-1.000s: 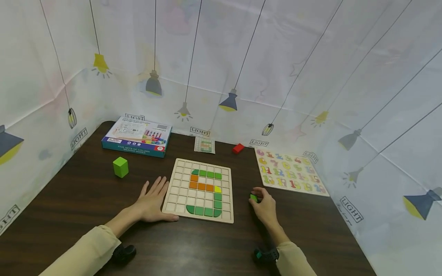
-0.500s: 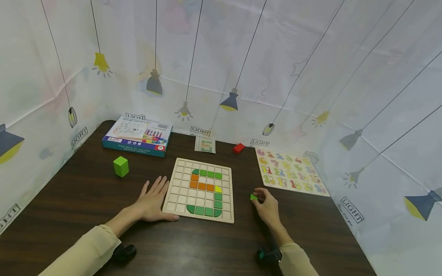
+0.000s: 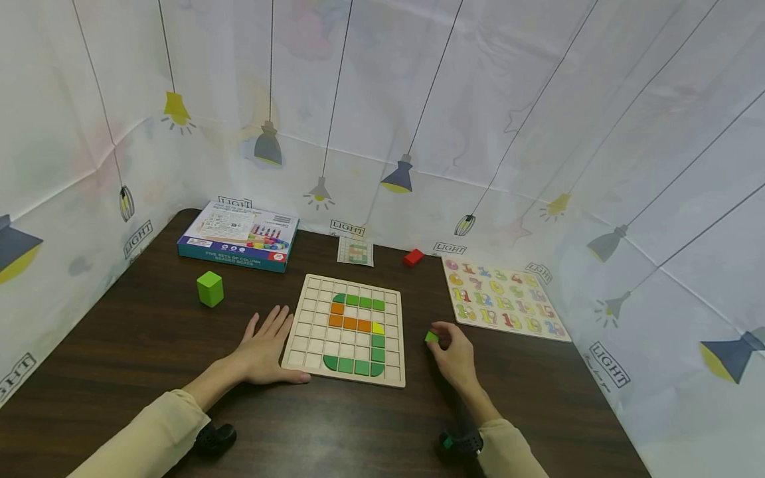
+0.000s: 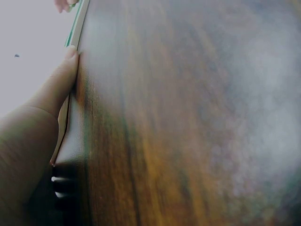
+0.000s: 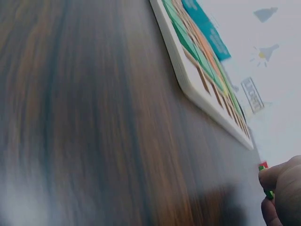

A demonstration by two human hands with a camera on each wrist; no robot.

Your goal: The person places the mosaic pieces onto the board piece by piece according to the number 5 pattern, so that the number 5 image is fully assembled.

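My left hand (image 3: 261, 355) lies spread at the left side of a wooden grid board (image 3: 313, 312), its thumb at the board's near left corner. In the left wrist view that thumb (image 4: 54, 84) lies along the board's edge. Green, orange and yellow tiles form a shape like a 5 on the grid. To the right of the board, my right hand (image 3: 457, 355) pinches a small green block (image 3: 431, 337) between thumb and fingers. Mostly hidden by the fingers, the same green block (image 5: 269, 194) peeks out in the right wrist view.
A taller green block (image 3: 210, 289) stands at the left. Behind it lies a boxed toy set (image 3: 239, 236). Along the back are a pattern card (image 3: 355, 251) and a red block (image 3: 413, 257). A number board (image 3: 502, 295) lies at the right, near the printed cloth wall.
My right hand has shifted slightly left toward the grid board, still pinching the small green block. My left hand keeps its place.
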